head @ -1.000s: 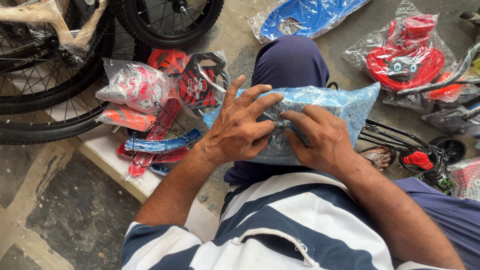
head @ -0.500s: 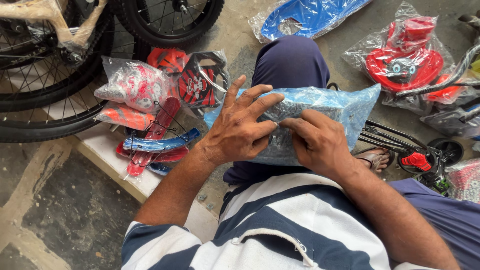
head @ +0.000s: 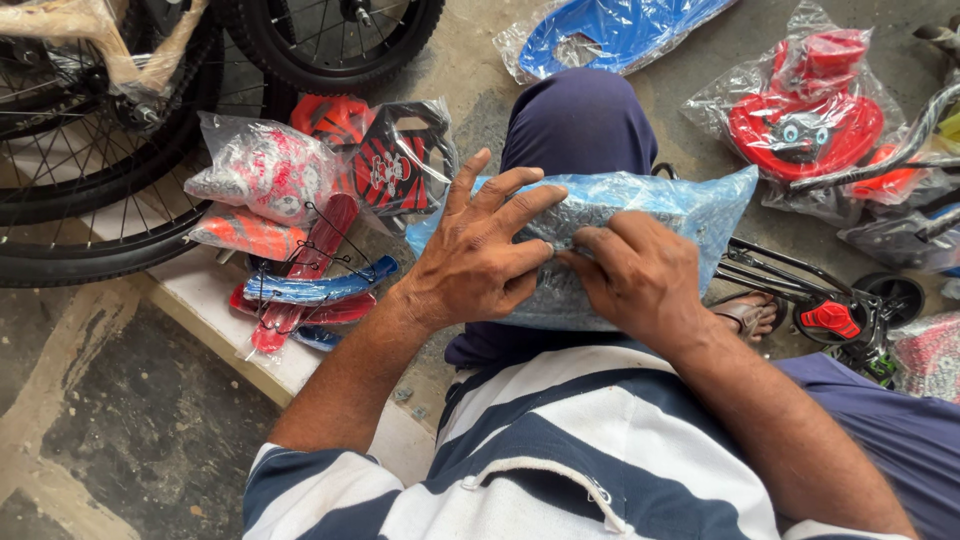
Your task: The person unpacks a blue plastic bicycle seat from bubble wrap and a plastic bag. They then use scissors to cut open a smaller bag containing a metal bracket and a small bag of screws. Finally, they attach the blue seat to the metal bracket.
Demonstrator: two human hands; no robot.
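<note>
A blue plastic bag (head: 690,215) with dark parts inside rests across my raised knee in dark blue trousers (head: 575,125). My left hand (head: 480,255) lies flat on the bag's left half with fingers spread, pressing it down. My right hand (head: 635,275) pinches the bag's near edge at its middle, thumb and fingers closed on the plastic. The two hands touch at the fingertips.
Bagged red and blue bicycle parts (head: 310,215) lie on a pale ledge (head: 205,310) to the left, beside black bicycle wheels (head: 90,200). A blue part in plastic (head: 610,35) lies ahead. A red bagged part (head: 805,120) and a small wheel frame (head: 840,310) sit right.
My right hand has shifted slightly left along the bag's near edge, toward my left hand. The bag stays on my knee.
</note>
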